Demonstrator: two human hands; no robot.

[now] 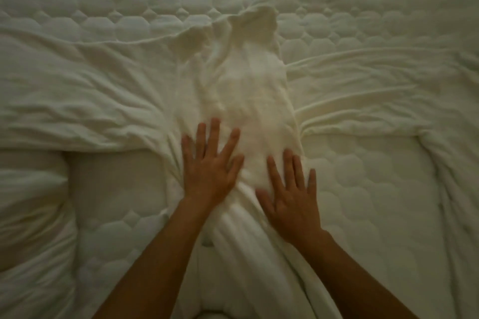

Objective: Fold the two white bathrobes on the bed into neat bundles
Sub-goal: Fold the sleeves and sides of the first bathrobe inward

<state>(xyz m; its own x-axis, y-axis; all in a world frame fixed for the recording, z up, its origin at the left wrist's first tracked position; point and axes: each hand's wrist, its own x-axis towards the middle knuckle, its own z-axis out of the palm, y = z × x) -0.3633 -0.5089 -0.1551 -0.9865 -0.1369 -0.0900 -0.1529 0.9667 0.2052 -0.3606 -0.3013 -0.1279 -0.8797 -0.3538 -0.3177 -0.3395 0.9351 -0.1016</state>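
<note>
A white bathrobe [248,85] lies in a long narrow strip down the middle of the bed, its far end ruffled and its near end bunched into pleats toward me. My left hand [210,163] rests flat on the strip's left edge with fingers spread. My right hand [293,197] lies flat on its right side, a little nearer to me, fingers straight. White fabric spreads out sideways to the left [77,90] and right [375,85] of the strip; whether this is the same robe, the second robe or bedding cannot be told.
The quilted white mattress cover [363,189] fills the view. A plump white pillow or duvet [28,215] lies at the near left. The light is dim.
</note>
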